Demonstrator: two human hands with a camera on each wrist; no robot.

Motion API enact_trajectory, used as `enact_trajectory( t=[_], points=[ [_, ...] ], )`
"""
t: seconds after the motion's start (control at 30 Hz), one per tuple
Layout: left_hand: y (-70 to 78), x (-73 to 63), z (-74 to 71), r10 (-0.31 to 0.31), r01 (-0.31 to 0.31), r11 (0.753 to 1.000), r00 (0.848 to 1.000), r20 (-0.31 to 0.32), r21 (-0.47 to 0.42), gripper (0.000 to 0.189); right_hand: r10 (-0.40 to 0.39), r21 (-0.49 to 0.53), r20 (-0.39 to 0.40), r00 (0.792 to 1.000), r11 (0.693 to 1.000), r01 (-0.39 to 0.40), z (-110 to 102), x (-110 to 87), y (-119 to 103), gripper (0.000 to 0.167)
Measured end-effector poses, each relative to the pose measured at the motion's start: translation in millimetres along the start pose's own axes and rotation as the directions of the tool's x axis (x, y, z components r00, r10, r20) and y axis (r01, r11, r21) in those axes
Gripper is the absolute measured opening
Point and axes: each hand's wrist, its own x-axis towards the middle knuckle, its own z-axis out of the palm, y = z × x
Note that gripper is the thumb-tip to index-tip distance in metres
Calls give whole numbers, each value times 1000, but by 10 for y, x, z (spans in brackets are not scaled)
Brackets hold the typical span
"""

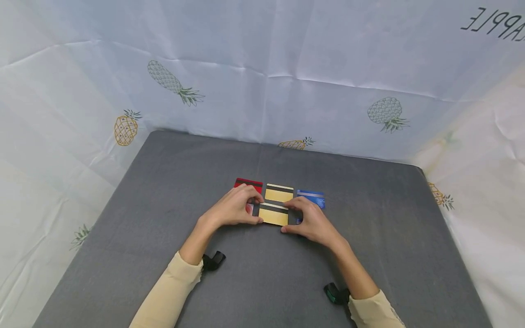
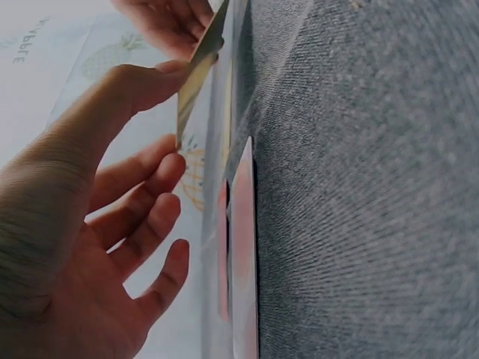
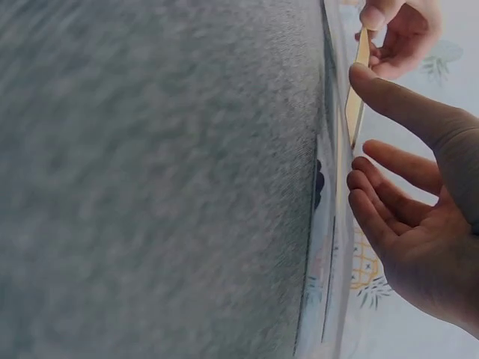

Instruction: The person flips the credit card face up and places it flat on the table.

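Note:
Between my two hands a gold card with a dark stripe is held up over the table, tilted in the left wrist view. My left hand pinches its left end by the corners, thumb on one and forefinger on the other. At the opposite end, the right hand pinches it the same way, its other fingers loosely bent. Just behind lies a second gold card, between a red card and a blue card. A pale card with red is partly hidden beneath the left hand.
All this is on a dark grey cloth-covered table. A white curtain with pineapple prints hangs along the back and sides. Black devices sit at the left wrist and the right wrist, by the sleeve cuffs.

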Motion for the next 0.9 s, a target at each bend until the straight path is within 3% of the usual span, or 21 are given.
enact_trajectory(
  t=[0.33,0.57,0.9],
  points=[
    [-2,-24,-102,57,-63,994,996,-63,-93,40,-58,43,-31,998,997,60,-51,42,-89,62],
    [-8,-60,-160,51,-65,986,994,-92,-153,40,-63,103,-41,997,992,67,-111,61,-188,58],
    [-37,-83,-220,51,-69,977,994,-92,-203,50,-72,92,-78,994,993,79,-136,63,-249,57]
  ],
)
